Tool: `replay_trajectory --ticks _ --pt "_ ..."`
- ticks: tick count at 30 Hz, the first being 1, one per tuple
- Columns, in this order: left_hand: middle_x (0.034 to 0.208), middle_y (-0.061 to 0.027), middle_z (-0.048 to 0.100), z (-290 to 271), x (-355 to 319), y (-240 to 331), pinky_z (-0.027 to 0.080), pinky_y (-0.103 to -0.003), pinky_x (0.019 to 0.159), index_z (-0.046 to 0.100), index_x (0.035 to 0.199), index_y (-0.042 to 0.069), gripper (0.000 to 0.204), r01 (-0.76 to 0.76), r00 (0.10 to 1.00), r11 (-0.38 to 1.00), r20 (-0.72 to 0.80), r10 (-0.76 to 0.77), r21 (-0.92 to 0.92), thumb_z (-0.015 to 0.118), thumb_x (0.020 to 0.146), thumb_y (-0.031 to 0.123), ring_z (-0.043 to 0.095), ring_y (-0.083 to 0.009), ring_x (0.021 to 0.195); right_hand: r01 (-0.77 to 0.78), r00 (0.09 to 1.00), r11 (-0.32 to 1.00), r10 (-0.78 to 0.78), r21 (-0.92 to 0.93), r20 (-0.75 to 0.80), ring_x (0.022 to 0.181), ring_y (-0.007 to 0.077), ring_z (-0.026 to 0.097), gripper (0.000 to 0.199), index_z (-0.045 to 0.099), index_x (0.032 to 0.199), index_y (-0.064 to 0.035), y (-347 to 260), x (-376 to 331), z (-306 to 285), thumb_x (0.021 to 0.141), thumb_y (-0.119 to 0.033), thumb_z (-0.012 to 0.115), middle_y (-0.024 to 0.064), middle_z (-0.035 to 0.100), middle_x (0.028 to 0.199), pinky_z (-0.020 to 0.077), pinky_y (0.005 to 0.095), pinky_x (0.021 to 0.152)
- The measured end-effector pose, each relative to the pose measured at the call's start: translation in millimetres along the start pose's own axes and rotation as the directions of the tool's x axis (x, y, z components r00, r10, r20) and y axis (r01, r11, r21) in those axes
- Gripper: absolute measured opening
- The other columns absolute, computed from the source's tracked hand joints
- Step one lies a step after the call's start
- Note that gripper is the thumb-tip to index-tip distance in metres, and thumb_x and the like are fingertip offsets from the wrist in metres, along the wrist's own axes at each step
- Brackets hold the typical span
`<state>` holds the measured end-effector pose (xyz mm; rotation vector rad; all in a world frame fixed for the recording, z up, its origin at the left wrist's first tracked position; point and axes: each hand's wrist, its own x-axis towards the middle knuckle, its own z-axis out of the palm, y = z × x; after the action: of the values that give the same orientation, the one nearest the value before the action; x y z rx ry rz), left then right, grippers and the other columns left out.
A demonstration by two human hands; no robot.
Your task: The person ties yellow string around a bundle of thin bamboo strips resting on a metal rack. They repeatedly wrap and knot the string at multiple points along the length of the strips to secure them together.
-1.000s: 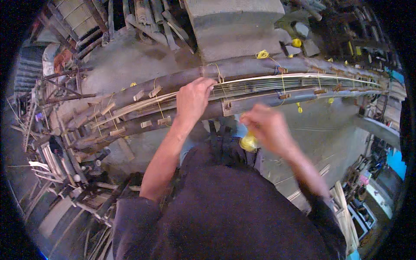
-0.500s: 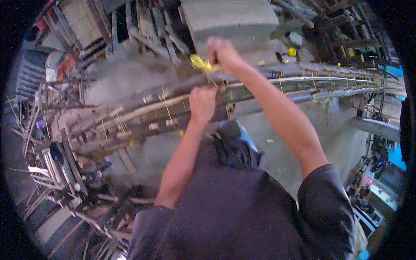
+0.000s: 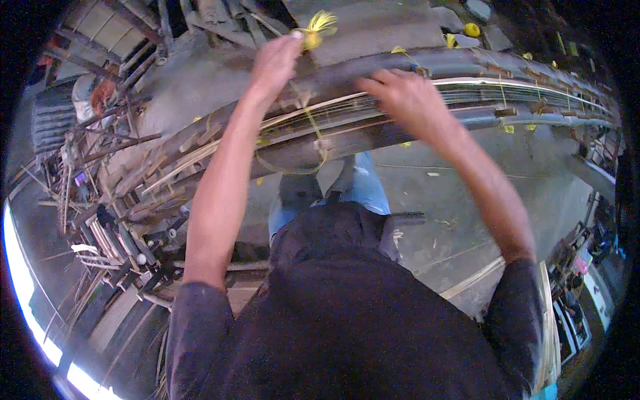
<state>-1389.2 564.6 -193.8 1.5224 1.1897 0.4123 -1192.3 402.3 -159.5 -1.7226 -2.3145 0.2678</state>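
Note:
My left hand (image 3: 275,70) is raised over the far side of a long bundle, its fingertips closed on a frayed bunch of yellow twine (image 3: 312,40). A looser yellow cord (image 3: 311,120) crosses the thin strips (image 3: 347,105) below that hand and loops down around the near dark pole (image 3: 287,157). Over the far pole (image 3: 337,79), to the right, hovers my right hand (image 3: 410,100). Its thumb and forefinger point left and look apart; slight blur hides the other fingertips. I see nothing held in it.
Small wooden pegs (image 3: 505,113) and yellow ties line the poles. A yellow ball-like object (image 3: 472,29) lies beyond them, near stones. Stacked timber (image 3: 107,247) stands at left. A white-edged frame (image 3: 573,320) is at lower right, by assorted clutter.
My left hand has moved up and left from the strips to the yellow twine. My right hand has left the twine and come down to the right. The view has shifted too.

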Motion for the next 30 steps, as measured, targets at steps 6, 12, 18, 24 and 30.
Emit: replay_trajectory --ticks 6,12,18,24,30 --pt "0.095 -0.0129 0.07 -70 37 -40 0.05 -0.033 0.078 0.066 0.11 0.003 0.047 -0.057 0.976 0.956 0.217 -0.008 0.287 0.046 0.096 0.044 0.066 -0.0202 0.084 -0.167 0.96 0.871 0.25 0.462 -0.124 0.068 0.0288 0.066 0.018 0.065 0.096 -0.0087 -114 -42 -25 0.079 -0.009 0.067 0.0087 0.066 0.076 0.0533 0.0356 0.06" --pt "0.108 -0.0074 0.068 -199 -54 -42 0.045 -0.032 0.091 0.065 0.113 0.006 0.035 -0.361 0.929 0.883 0.037 0.368 0.298 0.052 0.097 0.035 0.061 -0.0182 0.101 -0.739 0.674 0.642 0.707 0.206 0.214 0.072 0.0339 0.068 0.065 0.041 0.135 -0.0118 -218 0 50 0.079 -0.025 0.072 0.0105 0.069 0.08 0.0521 0.0479 0.061" --pt "0.104 -0.0064 0.067 -248 -134 -73 0.043 -0.03 0.093 0.066 0.107 0.003 0.031 -0.31 0.951 0.94 -0.055 0.305 -0.143 0.054 0.098 0.031 0.059 -0.0147 0.101 -0.821 0.459 0.519 0.848 -0.239 0.265 0.072 0.0409 0.065 0.073 0.034 0.143 -0.0162 -223 -24 77 0.079 -0.022 0.069 0.016 0.068 0.077 0.051 0.0511 0.062" --pt "0.1 -0.0027 0.066 -286 -156 -83 0.043 -0.027 0.091 0.066 0.105 0.004 0.028 -0.326 0.945 0.911 -0.112 0.307 -0.251 0.055 0.098 0.029 0.058 -0.0111 0.098 -0.73 0.331 0.563 0.787 -0.386 0.52 0.078 0.0433 0.064 0.068 0.038 0.142 -0.0154 -270 -74 85 0.078 -0.01 0.063 0.0164 0.068 0.087 0.0518 0.0516 0.07" --pt "0.103 -0.0058 0.067 -285 -196 -61 0.044 -0.03 0.091 0.064 0.107 0.002 0.03 -0.325 0.938 0.932 0.072 0.339 -0.163 0.055 0.097 0.028 0.061 -0.0156 0.099 -0.692 0.722 0.653 0.63 0.307 0.286 0.092 0.0291 0.063 0.069 0.032 0.146 -0.0099 -317 -36 63 0.083 -0.001 0.059 0.0159 0.06 0.114 0.051 0.042 0.079"
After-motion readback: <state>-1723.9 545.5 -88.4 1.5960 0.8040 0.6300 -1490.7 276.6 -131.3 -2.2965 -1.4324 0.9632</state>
